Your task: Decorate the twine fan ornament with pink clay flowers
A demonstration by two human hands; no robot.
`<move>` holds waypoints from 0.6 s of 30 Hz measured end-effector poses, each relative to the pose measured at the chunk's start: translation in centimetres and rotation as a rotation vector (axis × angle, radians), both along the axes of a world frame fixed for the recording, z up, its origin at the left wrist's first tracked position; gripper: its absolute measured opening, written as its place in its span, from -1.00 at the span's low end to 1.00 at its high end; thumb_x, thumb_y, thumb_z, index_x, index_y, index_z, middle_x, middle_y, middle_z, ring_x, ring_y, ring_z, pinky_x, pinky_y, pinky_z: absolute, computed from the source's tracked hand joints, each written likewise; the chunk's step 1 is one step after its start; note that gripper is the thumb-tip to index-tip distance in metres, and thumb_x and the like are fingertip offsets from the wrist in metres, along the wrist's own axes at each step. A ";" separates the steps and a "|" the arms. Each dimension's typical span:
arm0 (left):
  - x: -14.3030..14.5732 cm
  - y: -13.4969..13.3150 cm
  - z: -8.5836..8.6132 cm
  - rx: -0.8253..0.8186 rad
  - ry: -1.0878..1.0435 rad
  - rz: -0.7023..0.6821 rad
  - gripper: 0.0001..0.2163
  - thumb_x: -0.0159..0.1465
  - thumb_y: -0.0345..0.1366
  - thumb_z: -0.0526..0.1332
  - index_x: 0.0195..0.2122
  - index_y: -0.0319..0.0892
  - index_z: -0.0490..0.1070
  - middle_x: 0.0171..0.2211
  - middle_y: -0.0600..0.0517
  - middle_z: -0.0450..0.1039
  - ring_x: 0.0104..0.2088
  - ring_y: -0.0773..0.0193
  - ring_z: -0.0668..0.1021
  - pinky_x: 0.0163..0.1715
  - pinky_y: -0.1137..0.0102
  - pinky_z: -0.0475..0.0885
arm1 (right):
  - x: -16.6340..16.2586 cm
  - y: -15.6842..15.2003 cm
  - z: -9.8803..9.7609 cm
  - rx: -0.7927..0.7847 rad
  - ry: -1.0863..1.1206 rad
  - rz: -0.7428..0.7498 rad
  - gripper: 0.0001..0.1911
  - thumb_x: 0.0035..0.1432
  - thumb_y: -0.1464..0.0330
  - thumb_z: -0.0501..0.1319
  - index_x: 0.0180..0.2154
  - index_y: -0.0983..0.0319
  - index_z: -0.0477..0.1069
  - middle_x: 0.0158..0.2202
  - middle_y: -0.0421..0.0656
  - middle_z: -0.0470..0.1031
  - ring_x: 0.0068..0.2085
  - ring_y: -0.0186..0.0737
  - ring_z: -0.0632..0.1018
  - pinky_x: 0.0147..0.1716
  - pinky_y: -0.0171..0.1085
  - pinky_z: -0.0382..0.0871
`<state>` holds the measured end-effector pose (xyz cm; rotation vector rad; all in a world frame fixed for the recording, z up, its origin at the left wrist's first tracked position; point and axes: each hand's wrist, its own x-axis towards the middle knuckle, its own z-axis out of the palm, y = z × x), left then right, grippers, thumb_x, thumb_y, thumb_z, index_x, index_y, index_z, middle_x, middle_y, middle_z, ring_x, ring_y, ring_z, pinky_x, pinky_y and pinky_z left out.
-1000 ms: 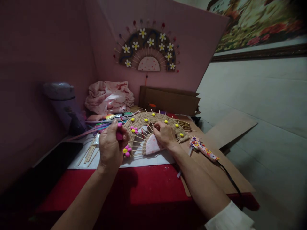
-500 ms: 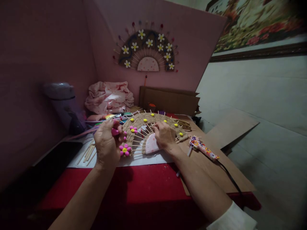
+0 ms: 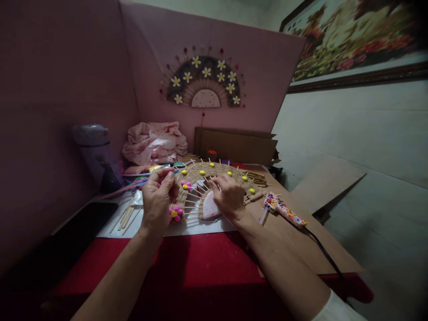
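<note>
A fan-shaped piece woven of twine [image 3: 214, 169] over thin sticks lies in front of me, with yellow dots along its band. Pink-petalled flowers with yellow centres, one of them a full flower [image 3: 175, 213], sit on its left side. A pale half-circle [image 3: 209, 207] forms its inner part. My left hand [image 3: 156, 196] is closed at the fan's left edge, fingers curled and thumb pressed in; the pink clay seen there earlier is now hidden by the fingers. Above the half-circle, my right hand [image 3: 229, 196] is pinched closed near the sticks; anything between its fingertips is too small to make out.
A flower-patterned glue gun [image 3: 284, 209] with a black cord lies on brown cardboard [image 3: 301, 249] at right. Loose sticks [image 3: 126, 217] and a dark flat object [image 3: 87, 227] lie left. Behind are a tumbler [image 3: 98, 156], crumpled pink cloth [image 3: 155, 142] and a finished fan [image 3: 203, 80] on the partition.
My left hand has turned and its fingers have closed in, so the pink clay no longer shows. My right hand stays over the half-circle, fingertips slightly shifted left. The camera view has tilted slightly.
</note>
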<state>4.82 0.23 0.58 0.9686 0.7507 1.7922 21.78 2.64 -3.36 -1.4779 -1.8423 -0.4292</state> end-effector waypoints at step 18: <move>-0.3 0.3 -0.9 -0.074 -0.099 -0.397 -0.81 -0.04 -0.45 0.38 -0.37 -0.28 0.46 -0.47 0.04 0.44 -0.58 0.52 0.39 -0.61 0.62 0.30 | -0.8 -1.2 0.1 0.042 0.274 0.359 -0.79 0.27 0.34 0.03 -0.25 0.22 0.42 -0.29 -0.12 0.50 -0.26 -0.26 0.49 -0.28 -0.33 0.29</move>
